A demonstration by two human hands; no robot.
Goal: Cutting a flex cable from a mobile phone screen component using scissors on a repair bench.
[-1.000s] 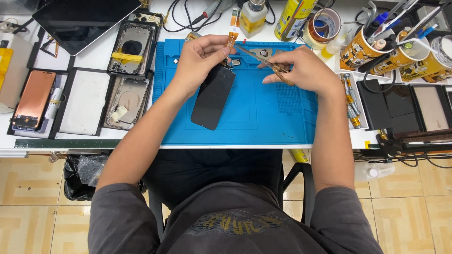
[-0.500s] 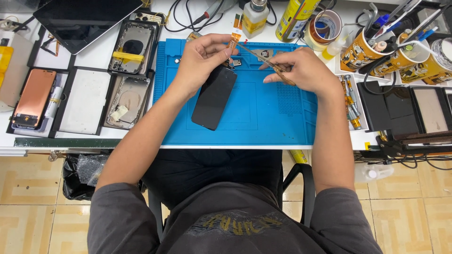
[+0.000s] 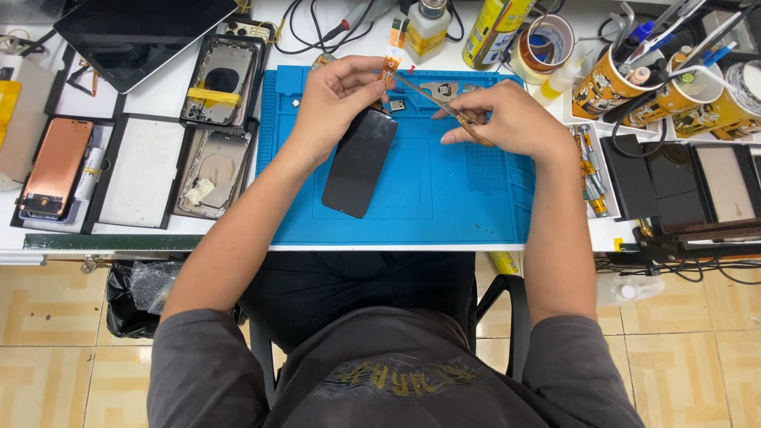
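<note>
The left hand [image 3: 337, 99] is raised a little above the blue work mat [image 3: 444, 198] on the white table [image 3: 158, 99]. Its fingers are pinched together on a thin orange flex cable [image 3: 389, 62], which stands up from the top end of the black phone screen [image 3: 359, 162]. The screen lies flat and a bit slanted on the left half of the mat, just below this hand.

The right hand [image 3: 515, 119] rests on the mat and its fingers are closed on a pair of tweezers [image 3: 434, 101]. The tips point left toward the cable and end very near it; I cannot tell if they touch it.

As I judge it, the work is in the middle. The screen is already apart from any phone body, and two opened phone housings [image 3: 218, 119] wait in trays at the left, well apart from the hands. The fine work on the cable seems not finished, and the screen is not yet put into a housing. Small loose parts [image 3: 396, 105] lie on the mat near the cable.
</note>
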